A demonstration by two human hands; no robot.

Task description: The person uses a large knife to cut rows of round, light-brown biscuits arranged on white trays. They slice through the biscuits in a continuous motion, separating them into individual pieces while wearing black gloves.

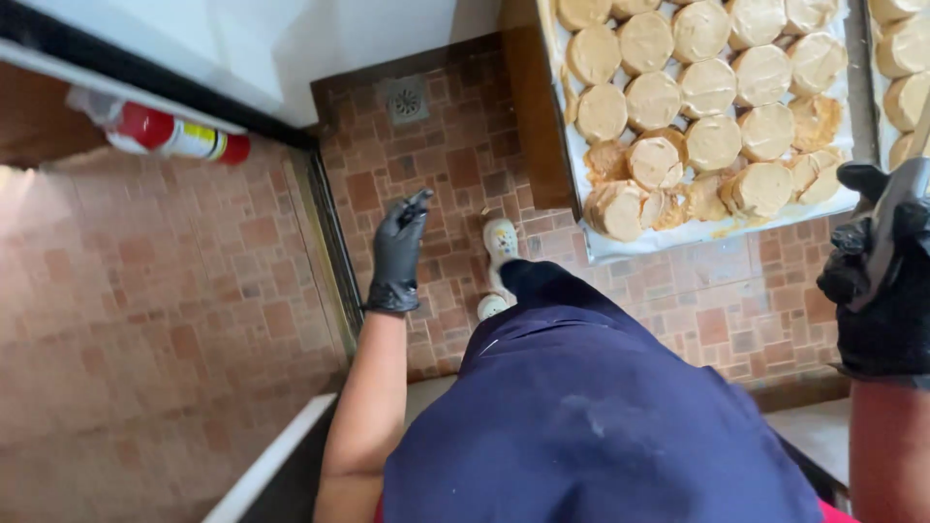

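Metal tool in right hand grip, blurred, perhaps tongs; tray cropped.

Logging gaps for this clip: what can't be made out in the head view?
- Right hand: cut by the right edge; the metal tool it holds runs out of frame, kind unclear.
- Tray of dough rounds: cropped at the top edge.
- Shoe: mostly hidden by the blue apron.
- Red can: motion-blurred.
- Left hand: empty, hanging free.

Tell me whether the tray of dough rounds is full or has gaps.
Nearly full: the dough rounds crowd the lined tray edge to edge; those at its near edge look broken and messy.
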